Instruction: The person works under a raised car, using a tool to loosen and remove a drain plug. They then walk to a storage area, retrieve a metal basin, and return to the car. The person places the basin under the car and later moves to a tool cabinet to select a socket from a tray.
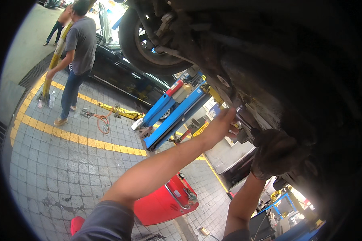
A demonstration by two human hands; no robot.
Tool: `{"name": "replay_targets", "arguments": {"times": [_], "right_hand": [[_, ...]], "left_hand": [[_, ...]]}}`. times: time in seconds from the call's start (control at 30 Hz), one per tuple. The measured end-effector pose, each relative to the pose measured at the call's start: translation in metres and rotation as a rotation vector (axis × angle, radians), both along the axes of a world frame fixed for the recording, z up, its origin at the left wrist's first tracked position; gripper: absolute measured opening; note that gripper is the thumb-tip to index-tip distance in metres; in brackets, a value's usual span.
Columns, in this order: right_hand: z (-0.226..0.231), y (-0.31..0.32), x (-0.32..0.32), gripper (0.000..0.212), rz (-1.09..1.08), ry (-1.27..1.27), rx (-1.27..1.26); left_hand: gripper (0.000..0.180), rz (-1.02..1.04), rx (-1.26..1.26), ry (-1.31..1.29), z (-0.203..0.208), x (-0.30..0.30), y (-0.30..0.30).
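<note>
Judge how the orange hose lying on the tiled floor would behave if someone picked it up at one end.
The orange hose lies in loose loops, so it would probably hang floppy. It looks thin, so likely light. Its curves suggest it could keep some coil and drag along the floor.

A person (77, 52) in grey shirt & jeans stood far left on the tiled floor (60, 168), near yellow lines (76, 138). A blue lift arm (177, 112) lay in the middle, w/ a red tool cart (165, 203) near, below. A black car (120, 72) was far behind.
</note>
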State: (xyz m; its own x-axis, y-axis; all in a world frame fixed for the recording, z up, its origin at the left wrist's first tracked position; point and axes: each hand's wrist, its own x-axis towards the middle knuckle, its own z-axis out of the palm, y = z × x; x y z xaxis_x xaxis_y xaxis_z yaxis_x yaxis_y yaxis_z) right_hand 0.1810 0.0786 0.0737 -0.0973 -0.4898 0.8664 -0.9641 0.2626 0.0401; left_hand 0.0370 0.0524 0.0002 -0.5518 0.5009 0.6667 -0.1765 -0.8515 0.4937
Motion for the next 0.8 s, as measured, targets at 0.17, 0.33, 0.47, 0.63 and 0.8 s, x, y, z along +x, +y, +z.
{"name": "replay_targets", "arguments": {"times": [0.17,0.33,0.47,0.63,0.8], "right_hand": [[-0.008,0.014,0.003,0.070,0.080,-0.014,-0.140],[-0.014,0.056,0.011,0.066,0.057,0.027,-0.355],[-0.004,0.076,0.007,0.062,0.099,0.004,-0.106],[0.026,0.060,0.015,0.069,-0.090,0.102,0.418],[0.033,0.060,0.017,0.074,-0.065,0.252,0.614]], "left_hand": [[0.061,-0.195,0.006,-0.128,0.021,-0.001,0.022],[0.061,0.200,0.006,0.046,0.016,0.001,0.029],[0.056,0.239,0.033,0.004,0.017,0.006,0.033],[0.049,-0.087,0.263,-0.237,0.027,0.023,0.033],[0.046,0.008,0.310,-0.370,0.036,0.041,0.031]]}}
